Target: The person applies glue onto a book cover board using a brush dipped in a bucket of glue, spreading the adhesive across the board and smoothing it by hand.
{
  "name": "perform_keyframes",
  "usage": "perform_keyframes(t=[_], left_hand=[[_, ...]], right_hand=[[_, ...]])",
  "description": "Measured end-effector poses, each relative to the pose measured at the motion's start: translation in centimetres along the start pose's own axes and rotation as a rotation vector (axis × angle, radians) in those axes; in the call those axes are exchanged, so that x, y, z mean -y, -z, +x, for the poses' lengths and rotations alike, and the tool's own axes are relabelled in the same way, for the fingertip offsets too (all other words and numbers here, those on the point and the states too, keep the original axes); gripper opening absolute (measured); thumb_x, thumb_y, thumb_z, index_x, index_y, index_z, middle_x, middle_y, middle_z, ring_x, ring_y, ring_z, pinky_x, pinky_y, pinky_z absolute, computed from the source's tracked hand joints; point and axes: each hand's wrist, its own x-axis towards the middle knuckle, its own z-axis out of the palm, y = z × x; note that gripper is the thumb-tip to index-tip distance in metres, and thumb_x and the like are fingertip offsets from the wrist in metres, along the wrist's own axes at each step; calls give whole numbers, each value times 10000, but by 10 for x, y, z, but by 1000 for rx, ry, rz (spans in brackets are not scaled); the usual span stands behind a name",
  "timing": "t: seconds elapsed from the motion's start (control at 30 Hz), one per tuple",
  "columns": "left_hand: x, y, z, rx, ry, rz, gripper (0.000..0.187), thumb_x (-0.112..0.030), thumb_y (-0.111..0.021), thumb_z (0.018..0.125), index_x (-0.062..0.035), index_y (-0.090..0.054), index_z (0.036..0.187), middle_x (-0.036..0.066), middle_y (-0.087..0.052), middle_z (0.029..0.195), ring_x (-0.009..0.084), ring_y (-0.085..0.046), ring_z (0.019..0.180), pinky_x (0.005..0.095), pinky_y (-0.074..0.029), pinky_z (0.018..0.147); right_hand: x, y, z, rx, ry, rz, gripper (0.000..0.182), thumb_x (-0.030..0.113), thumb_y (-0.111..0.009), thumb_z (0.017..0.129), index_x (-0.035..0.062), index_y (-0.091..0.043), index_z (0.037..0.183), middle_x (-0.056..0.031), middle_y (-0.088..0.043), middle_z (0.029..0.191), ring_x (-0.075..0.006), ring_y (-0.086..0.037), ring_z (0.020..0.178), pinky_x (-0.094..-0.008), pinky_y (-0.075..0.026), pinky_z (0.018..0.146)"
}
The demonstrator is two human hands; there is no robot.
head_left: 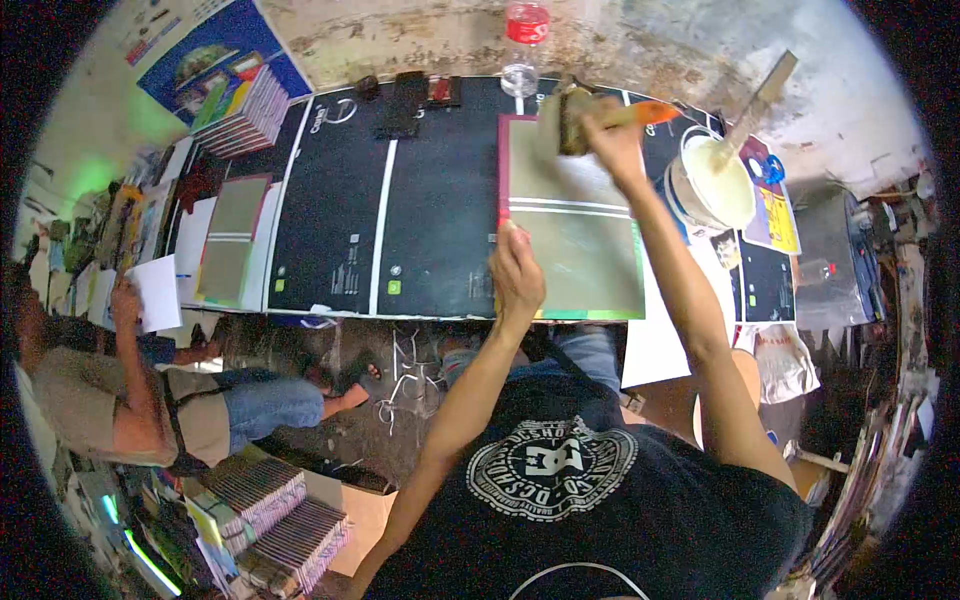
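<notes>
A wide paintbrush with an orange handle [648, 113] is gripped in my right hand [614, 142]; its bristle end is blurred by motion. It is over the upper half of an opened grey book cover [585, 262] with a maroon edge at the upper left and a green edge at the lower right. Two white lines cross the cover's middle, and the upper half looks wet and shiny. My left hand [518, 272] pinches the cover's left edge near the middle. Right of the cover stands a white bucket [692, 185] of cream-coloured paste with a wooden stick [762, 100] in it.
A plastic bottle [522, 50] stands at the table's back edge beside dark blocks [402, 105]. Another grey cover [232, 240] and a book stack [243, 118] lie leftward. A seated person [130, 400] holds white paper. More books [270, 520] are stacked on the floor.
</notes>
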Motion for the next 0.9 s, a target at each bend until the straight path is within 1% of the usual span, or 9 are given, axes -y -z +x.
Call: perform_keyframes(t=[0.07, 0.33, 0.5, 0.53, 0.6, 0.67, 0.73, 0.8, 0.9], left_hand=[[4, -2, -1, -13, -21, 43, 403, -318, -293, 1028, -56, -477, 783, 57, -442, 591, 196, -453, 509, 345, -367, 503], [-9, 0, -2, 30, 82, -13, 412, -322, -302, 1024, -46, -482, 777, 54, -443, 589, 170, -446, 527, 329, -362, 510], [-15, 5, 1, 94, 103, 28, 310, -246, -341, 999, -17, -478, 841, 130, -464, 615, 285, -506, 543, 412, -387, 529], [-14, 4, -1, 96, 114, 24, 316, -249, -340, 1000, -16, -479, 839, 124, -466, 616, 275, -505, 543, 406, -387, 528], [-12, 4, -1, 99, 125, 18, 327, -255, -340, 1002, -14, -481, 834, 112, -469, 619, 254, -504, 545, 393, -387, 527], [-13, 7, -2, 117, 129, 50, 328, -257, -341, 1005, -15, -477, 830, 104, -482, 625, 236, -506, 555, 376, -387, 530], [-15, 5, 1, 115, 127, 46, 323, -262, -367, 1003, -14, -483, 831, 96, -497, 631, 222, -509, 560, 357, -390, 532], [-17, 4, -1, 113, 130, 15, 315, -270, -418, 997, -11, -499, 837, 86, -514, 638, 213, -512, 560, 335, -397, 533], [-28, 4, 0, 320, 93, 79, 291, -300, -614, 899, -23, -559, 970, 88, -570, 753, 209, -557, 689, 316, -448, 649]], right_hand=[[-9, -10, -21, 162, -17, -153, 267, 226, -681, 762, 24, -623, 927, -92, -645, 795, -192, -610, 773, -341, -487, 729], [-48, 85, 44, 148, -70, -783, 281, 307, -641, 819, 28, -609, 804, -193, -656, 726, -392, -655, 702, -441, -511, 604], [-10, 68, 32, 447, 102, -134, 463, 229, -687, 815, 44, -581, 1225, -145, -650, 1100, -221, -630, 973, -334, -500, 859], [-36, 58, 30, 538, 183, -98, 364, 229, -689, 817, 54, -639, 1132, -165, -619, 1172, -271, -628, 985, -340, -487, 901], [-67, 49, 43, 582, 557, -363, 326, 269, -670, 828, 50, -660, 1069, -163, -642, 1106, -309, -631, 944, -374, -495, 859], [-94, 62, 78, 593, 289, -416, 335, 396, -657, 811, 88, -695, 934, -156, -676, 818, -311, -668, 799, -415, -527, 739], [-109, 74, 100, 356, 265, -629, 431, 519, -595, 831, 100, -694, 853, -186, -665, 776, -357, -664, 733, -452, -528, 658], [-116, 90, 114, 215, 336, -764, 297, 339, -668, 837, 108, -681, 1023, -105, -664, 874, -239, -635, 755, -349, -493, 669], [-23, 127, 77, 88, 222, -269, 366, 288, -676, 822, 32, -649, 1082, -123, -651, 974, -193, -619, 861, -322, -503, 756]])
